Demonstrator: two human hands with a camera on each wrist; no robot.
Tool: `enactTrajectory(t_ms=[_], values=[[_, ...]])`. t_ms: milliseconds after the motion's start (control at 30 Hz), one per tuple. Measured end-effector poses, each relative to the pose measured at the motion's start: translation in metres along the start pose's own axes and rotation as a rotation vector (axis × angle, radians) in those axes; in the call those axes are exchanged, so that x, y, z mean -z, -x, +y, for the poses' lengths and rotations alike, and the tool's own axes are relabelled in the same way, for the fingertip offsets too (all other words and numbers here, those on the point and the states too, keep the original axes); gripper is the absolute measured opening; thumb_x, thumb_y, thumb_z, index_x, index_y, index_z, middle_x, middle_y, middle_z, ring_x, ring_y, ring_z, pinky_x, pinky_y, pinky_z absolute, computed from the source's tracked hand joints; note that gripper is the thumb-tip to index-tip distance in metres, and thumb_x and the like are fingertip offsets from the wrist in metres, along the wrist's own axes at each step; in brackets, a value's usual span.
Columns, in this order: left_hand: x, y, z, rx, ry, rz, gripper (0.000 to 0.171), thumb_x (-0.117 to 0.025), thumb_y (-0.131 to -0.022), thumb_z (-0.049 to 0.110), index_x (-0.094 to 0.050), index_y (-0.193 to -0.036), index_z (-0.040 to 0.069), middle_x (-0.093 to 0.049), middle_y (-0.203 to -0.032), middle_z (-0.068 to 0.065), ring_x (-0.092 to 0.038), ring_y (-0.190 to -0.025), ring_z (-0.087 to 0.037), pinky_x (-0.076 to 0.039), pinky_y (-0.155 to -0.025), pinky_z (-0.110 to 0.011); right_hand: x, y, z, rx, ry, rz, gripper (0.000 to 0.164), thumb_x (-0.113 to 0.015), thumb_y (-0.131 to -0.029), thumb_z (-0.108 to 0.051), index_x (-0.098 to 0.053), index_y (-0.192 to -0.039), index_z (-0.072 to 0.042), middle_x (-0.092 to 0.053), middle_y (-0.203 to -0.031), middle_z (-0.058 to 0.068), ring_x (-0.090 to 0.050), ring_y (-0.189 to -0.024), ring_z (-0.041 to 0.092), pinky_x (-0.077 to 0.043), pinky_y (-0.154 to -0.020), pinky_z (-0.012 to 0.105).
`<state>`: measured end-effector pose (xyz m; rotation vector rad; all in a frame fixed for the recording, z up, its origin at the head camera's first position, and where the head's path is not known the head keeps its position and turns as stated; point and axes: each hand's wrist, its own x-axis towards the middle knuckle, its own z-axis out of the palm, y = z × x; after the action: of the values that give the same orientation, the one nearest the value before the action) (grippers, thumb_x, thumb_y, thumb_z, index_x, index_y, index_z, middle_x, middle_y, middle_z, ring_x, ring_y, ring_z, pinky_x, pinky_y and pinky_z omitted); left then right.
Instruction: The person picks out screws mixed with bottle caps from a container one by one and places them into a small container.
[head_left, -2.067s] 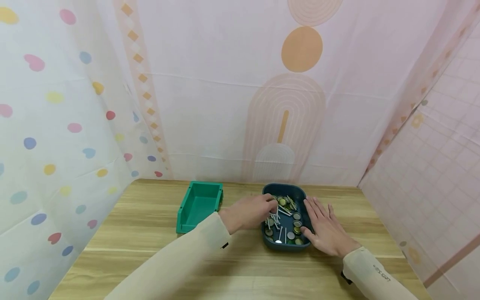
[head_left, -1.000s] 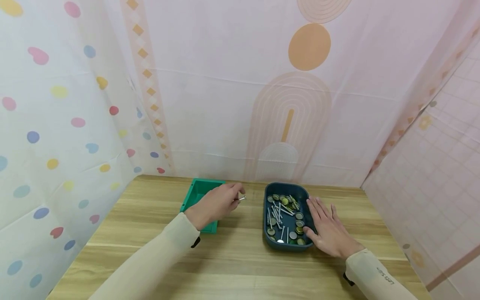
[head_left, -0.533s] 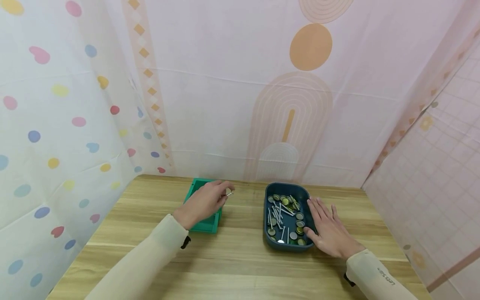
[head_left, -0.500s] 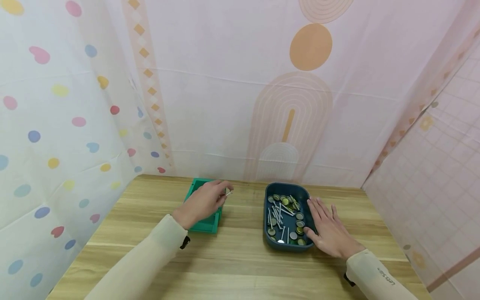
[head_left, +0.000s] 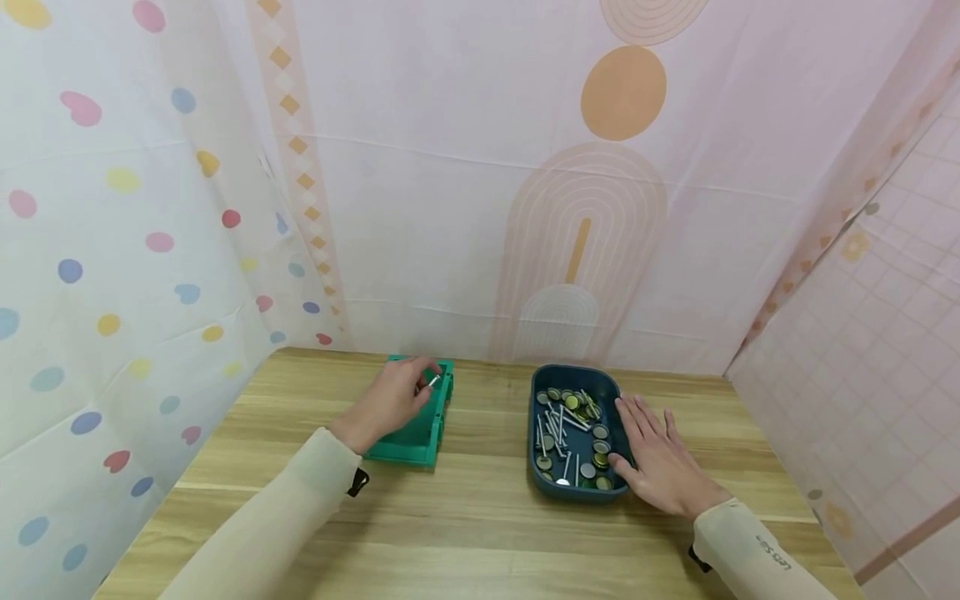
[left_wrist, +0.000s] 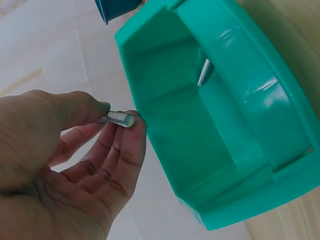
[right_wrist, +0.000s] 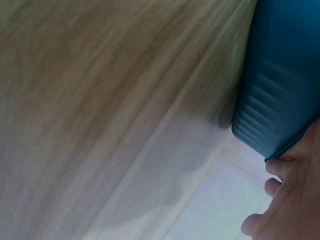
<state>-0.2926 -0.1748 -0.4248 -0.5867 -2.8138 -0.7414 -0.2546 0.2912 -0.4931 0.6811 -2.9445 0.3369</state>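
Observation:
My left hand (head_left: 390, 400) pinches a silver screw (left_wrist: 120, 118) between thumb and fingertips, over the green bin (head_left: 402, 455) in the head view. In the left wrist view the screw's blunt end points towards the bin's side wall. Another silver screw (left_wrist: 204, 72) lies inside the bin. My right hand (head_left: 660, 458) rests with straight fingers along the right side of the dark blue box (head_left: 577, 495), its thumb at the rim. Several loose screws (head_left: 555, 429) and bottle caps (head_left: 602, 447) lie in that box.
Both containers stand on a wood-grain table (head_left: 480, 533), the green bin left of the blue box, with bare tabletop between them. A patterned curtain (head_left: 435, 208) hangs behind the table's far edge and along both sides.
From the blue box, my left hand has carried the screw leftwards until it is over the green bin. My right hand keeps its place at the box's side.

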Motion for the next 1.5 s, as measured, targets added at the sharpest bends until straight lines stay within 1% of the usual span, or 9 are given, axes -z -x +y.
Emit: enactTrajectory(t_ms=[233, 400, 533, 767, 967, 1067, 1267, 1333, 1500], values=[[0.0, 0.001, -0.004, 0.082, 0.003, -0.049, 0.028, -0.072, -0.11, 0.0, -0.073, -0.137, -0.004, -0.08, -0.095, -0.013, -0.067, -0.076, -0.017, -0.062, -0.073, -0.035, -0.001, 0.0, 0.0, -0.001, 0.004, 0.0, 0.088, -0.063, -0.118, -0.043, -0.024, -0.184, 0.001, -0.024, -0.193, 0.025, -0.022, -0.18, 0.052, -0.014, -0.138, 0.086], [-0.004, 0.002, -0.006, 0.153, 0.013, -0.085, 0.029, -0.072, -0.11, 0.002, -0.073, -0.139, -0.003, -0.081, -0.099, -0.013, -0.069, -0.079, -0.018, -0.062, -0.075, -0.035, -0.001, 0.0, 0.0, 0.0, 0.006, -0.001, 0.089, -0.063, -0.118, -0.044, -0.023, -0.184, 0.0, -0.024, -0.193, 0.025, -0.022, -0.18, 0.052, -0.014, -0.139, 0.086], [-0.006, 0.003, -0.006, 0.182, 0.023, -0.104, 0.029, -0.072, -0.11, 0.002, -0.072, -0.139, -0.003, -0.081, -0.101, -0.013, -0.069, -0.081, -0.019, -0.062, -0.077, -0.036, -0.002, 0.0, 0.0, 0.001, 0.01, -0.002, 0.089, -0.063, -0.118, -0.044, -0.023, -0.184, 0.0, -0.024, -0.194, 0.024, -0.021, -0.18, 0.051, -0.015, -0.139, 0.086], [-0.007, 0.0, -0.005, 0.215, 0.053, -0.129, 0.031, -0.07, -0.111, 0.002, -0.07, -0.141, -0.006, -0.08, -0.098, -0.013, -0.067, -0.076, -0.019, -0.059, -0.074, -0.034, -0.001, -0.001, -0.002, 0.006, 0.002, 0.002, 0.088, -0.063, -0.118, -0.044, -0.024, -0.184, 0.001, -0.024, -0.193, 0.025, -0.021, -0.18, 0.052, -0.015, -0.138, 0.086], [-0.009, -0.001, -0.005, 0.268, 0.084, -0.154, 0.032, -0.07, -0.113, 0.003, -0.069, -0.143, -0.006, -0.078, -0.092, -0.011, -0.067, -0.067, -0.017, -0.055, -0.066, -0.03, -0.001, -0.001, -0.002, 0.007, 0.0, 0.002, 0.088, -0.062, -0.118, -0.043, -0.024, -0.183, 0.002, -0.024, -0.193, 0.026, -0.021, -0.18, 0.053, -0.015, -0.138, 0.086], [-0.011, -0.002, -0.005, 0.296, 0.11, -0.17, 0.031, -0.07, -0.113, 0.003, -0.069, -0.143, -0.007, -0.077, -0.09, -0.011, -0.07, -0.066, -0.018, -0.058, -0.063, -0.03, -0.002, 0.0, -0.002, 0.005, 0.0, 0.001, 0.088, -0.062, -0.118, -0.043, -0.024, -0.184, 0.001, -0.024, -0.193, 0.026, -0.021, -0.18, 0.052, -0.014, -0.138, 0.086], [-0.014, -0.006, -0.01, 0.354, 0.155, -0.226, 0.032, -0.069, -0.113, 0.002, -0.067, -0.142, -0.01, -0.075, -0.086, -0.013, -0.077, -0.068, -0.022, -0.065, -0.066, -0.032, -0.002, 0.0, -0.002, 0.008, 0.003, -0.001, 0.088, -0.061, -0.119, -0.044, -0.022, -0.184, 0.0, -0.023, -0.193, 0.025, -0.021, -0.18, 0.052, -0.014, -0.139, 0.086], [-0.02, -0.009, -0.02, 0.354, 0.165, -0.238, 0.032, -0.069, -0.112, 0.001, -0.066, -0.141, -0.013, -0.074, -0.084, -0.015, -0.077, -0.066, -0.021, -0.065, -0.064, -0.031, -0.002, 0.0, -0.002, 0.005, 0.005, -0.001, 0.088, -0.061, -0.119, -0.044, -0.022, -0.184, 0.0, -0.023, -0.194, 0.025, -0.021, -0.18, 0.052, -0.014, -0.139, 0.086], [-0.024, -0.01, -0.025, 0.38, 0.16, -0.257, 0.033, -0.068, -0.112, 0.001, -0.066, -0.142, -0.014, -0.076, -0.092, -0.018, -0.078, -0.067, -0.022, -0.067, -0.065, -0.033, -0.002, 0.001, -0.004, -0.005, -0.015, 0.003, 0.088, -0.061, -0.119, -0.043, -0.022, -0.184, 0.0, -0.022, -0.194, 0.025, -0.02, -0.181, 0.051, -0.013, -0.139, 0.086]])
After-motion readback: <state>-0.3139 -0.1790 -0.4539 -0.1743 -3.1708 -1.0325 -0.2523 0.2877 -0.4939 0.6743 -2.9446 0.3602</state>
